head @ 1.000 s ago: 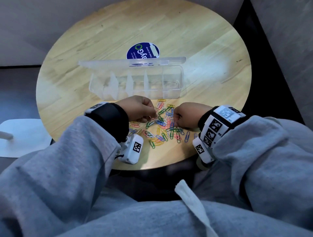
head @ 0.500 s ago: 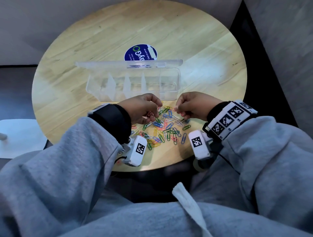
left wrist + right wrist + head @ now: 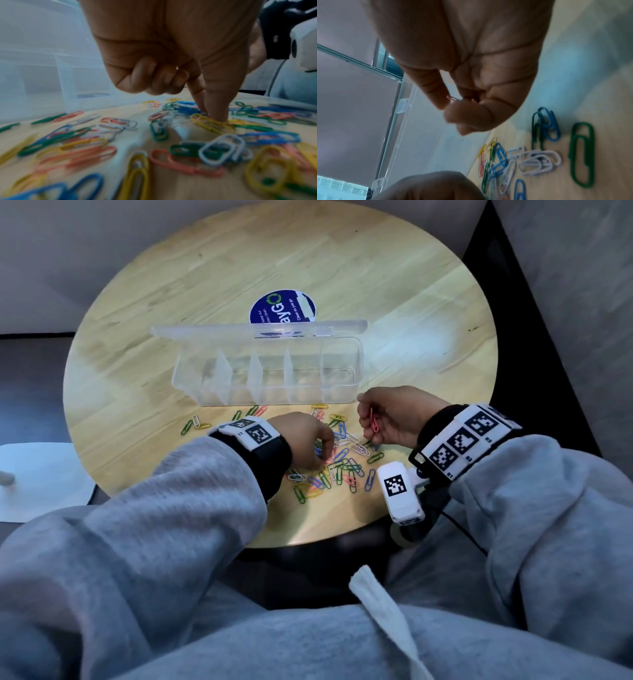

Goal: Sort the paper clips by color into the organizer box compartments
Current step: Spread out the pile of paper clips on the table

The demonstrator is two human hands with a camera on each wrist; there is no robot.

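Note:
A clear organizer box [image 3: 342, 392] stands mid-table with its lid [image 3: 205, 332] open behind it; its compartments look empty. Before it lies a pile of colored paper clips [image 3: 342, 463]. My left hand [image 3: 320, 455] reaches down into the pile. In the left wrist view, thumb and forefinger of the left hand [image 3: 212, 115] meet on a yellow clip [image 3: 205, 123] that lies on the table, and the other fingers are curled. My right hand [image 3: 368, 419] is raised by the box's right end and pinches red clips [image 3: 374, 422]. A red clip [image 3: 453, 99] shows between the thumb and fingers of the right hand [image 3: 452, 104].
A round wooden table [image 3: 411, 302] carries a blue round sticker [image 3: 282, 306] behind the box. Stray clips [image 3: 195, 424] lie to the left of the pile. A white surface [image 3: 41, 477] sits beyond the table's left edge. My grey sleeves cover the near edge.
My right hand has lifted off the pile with red clips and risen toward the box's right end. My left hand has shifted right and pushed its fingers down into the pile.

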